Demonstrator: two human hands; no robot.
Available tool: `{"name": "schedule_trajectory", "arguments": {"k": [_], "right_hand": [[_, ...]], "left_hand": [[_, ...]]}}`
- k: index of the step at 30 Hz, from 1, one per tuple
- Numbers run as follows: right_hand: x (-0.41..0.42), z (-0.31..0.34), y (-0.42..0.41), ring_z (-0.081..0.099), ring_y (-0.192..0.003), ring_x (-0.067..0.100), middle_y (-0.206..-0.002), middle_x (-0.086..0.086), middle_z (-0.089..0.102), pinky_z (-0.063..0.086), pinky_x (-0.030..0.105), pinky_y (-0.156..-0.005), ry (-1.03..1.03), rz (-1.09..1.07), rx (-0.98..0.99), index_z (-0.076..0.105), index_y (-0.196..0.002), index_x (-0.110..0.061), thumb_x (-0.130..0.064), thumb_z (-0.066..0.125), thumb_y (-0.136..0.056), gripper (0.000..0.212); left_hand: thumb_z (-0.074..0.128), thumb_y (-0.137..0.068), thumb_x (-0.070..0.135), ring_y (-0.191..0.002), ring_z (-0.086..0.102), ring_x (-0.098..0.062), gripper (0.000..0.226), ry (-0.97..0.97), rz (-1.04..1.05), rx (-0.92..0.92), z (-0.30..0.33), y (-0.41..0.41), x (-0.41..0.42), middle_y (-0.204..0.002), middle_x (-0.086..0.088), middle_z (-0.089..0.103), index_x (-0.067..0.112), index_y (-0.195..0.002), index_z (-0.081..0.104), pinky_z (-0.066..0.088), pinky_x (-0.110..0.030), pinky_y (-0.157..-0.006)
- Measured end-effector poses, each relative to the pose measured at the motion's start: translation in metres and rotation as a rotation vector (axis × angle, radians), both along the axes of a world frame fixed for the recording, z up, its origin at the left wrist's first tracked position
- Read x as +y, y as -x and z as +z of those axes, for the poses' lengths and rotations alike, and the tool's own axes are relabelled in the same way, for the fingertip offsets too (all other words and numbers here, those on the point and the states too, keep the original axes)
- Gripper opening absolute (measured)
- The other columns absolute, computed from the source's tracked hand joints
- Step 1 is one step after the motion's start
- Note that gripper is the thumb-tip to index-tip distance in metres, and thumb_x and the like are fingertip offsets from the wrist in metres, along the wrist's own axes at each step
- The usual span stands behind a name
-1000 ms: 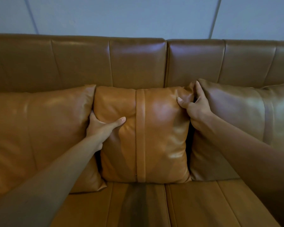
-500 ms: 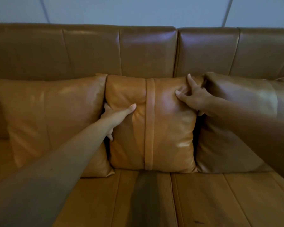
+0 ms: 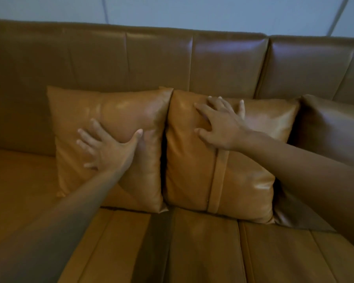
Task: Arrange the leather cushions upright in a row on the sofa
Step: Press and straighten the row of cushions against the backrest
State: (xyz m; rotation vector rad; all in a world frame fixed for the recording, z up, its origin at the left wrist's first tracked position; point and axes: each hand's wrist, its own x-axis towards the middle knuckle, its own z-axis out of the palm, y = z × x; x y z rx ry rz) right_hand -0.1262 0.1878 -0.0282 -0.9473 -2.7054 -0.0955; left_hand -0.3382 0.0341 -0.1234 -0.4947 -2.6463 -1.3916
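Note:
Three tan leather cushions stand upright side by side against the sofa backrest [image 3: 155, 58]. My left hand [image 3: 108, 148] lies flat with fingers spread on the front of the left cushion [image 3: 119, 111]. The middle cushion [image 3: 247, 176] has a vertical strap down its front, and my right hand [image 3: 221, 123] presses its upper part with spread fingers. The right cushion [image 3: 331, 127] is darker and partly hidden behind my right forearm. Neither hand grips anything.
The sofa seat [image 3: 202, 252] runs across the foreground, with bare seat [image 3: 18, 176] left of the cushions. A pale wall [image 3: 192, 11] rises behind the backrest.
My left hand moved off the middle cushion's left edge onto the left cushion's face. My right hand let go of the middle cushion's top right corner and now presses its front. The view swung left.

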Motion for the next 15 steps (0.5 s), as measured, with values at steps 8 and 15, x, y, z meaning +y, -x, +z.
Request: {"name": "schedule_trajectory", "arguments": {"k": [8,15], "right_hand": [[-0.017,-0.002,0.091,-0.003,-0.157,0.043,-0.173,0.009,0.005,-0.004,0.077,-0.115,-0.058,0.070,-0.071,-0.001,-0.160,-0.050,-0.076,0.061,-0.080,0.105],[-0.014,-0.012,0.104,-0.010,-0.157,0.041,-0.173,0.012,-0.004,-0.007,0.077,-0.114,-0.122,0.039,-0.087,0.000,-0.160,-0.050,-0.069,0.061,-0.086,0.097]], "left_hand": [[0.085,-0.026,0.082,-0.151,0.003,-0.053,0.174,-0.402,0.030,-0.998,-0.064,0.037,-0.049,-0.169,-0.002,-0.017,0.044,-0.150,-0.031,0.029,-0.088,-0.093],[0.086,-0.021,0.079,-0.150,0.007,-0.053,0.170,-0.443,-0.040,-0.945,-0.064,0.039,-0.048,-0.169,-0.005,-0.011,0.055,-0.149,-0.023,0.037,-0.086,-0.089]]}}
